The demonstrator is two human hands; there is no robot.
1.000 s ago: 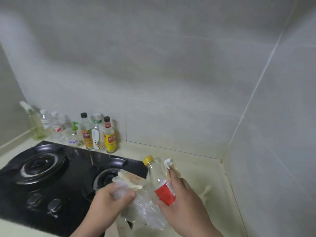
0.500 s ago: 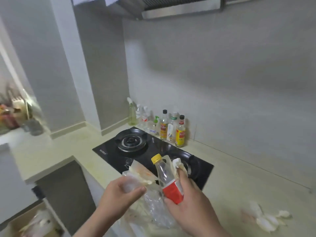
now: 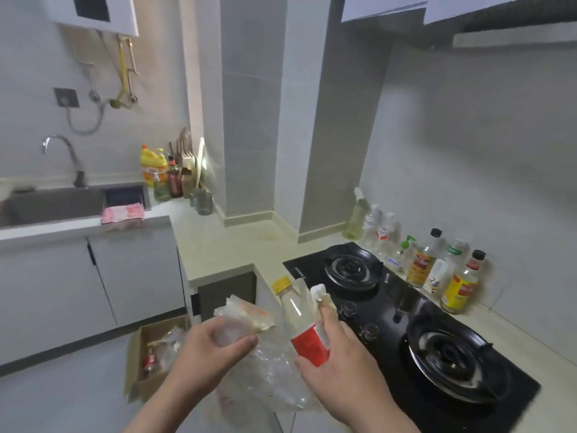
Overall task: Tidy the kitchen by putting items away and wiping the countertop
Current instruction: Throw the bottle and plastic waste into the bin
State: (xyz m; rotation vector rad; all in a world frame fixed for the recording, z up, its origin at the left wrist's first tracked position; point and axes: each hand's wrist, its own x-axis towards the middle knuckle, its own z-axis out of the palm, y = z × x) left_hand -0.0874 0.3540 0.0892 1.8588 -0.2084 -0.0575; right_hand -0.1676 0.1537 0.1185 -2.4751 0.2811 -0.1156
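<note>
Gripping right hand (image 3: 340, 367): curling fingers round a plastic bottle (image 3: 299, 317), pinning a white scrap (image 3: 318, 292) against its neck with the forefinger; holding it tilted in the air, just beside the hob (image 3: 402, 307)
Left hand (image 3: 212, 348): clenching fingers on a crumpled wrapper (image 3: 240, 317)
Clear bag (image 3: 271, 379): hanging between both hands; touching the bottle
Cardboard box (image 3: 137, 364): sitting open on the floor, left of the hands; holding rubbish
Countertop (image 3: 224, 242): showing a brown stain

Head-worn wide view faces forward and down; countertop (image 3: 218, 245), stove (image 3: 393, 307) near right; sink (image 3: 53, 204) farther left.
</note>
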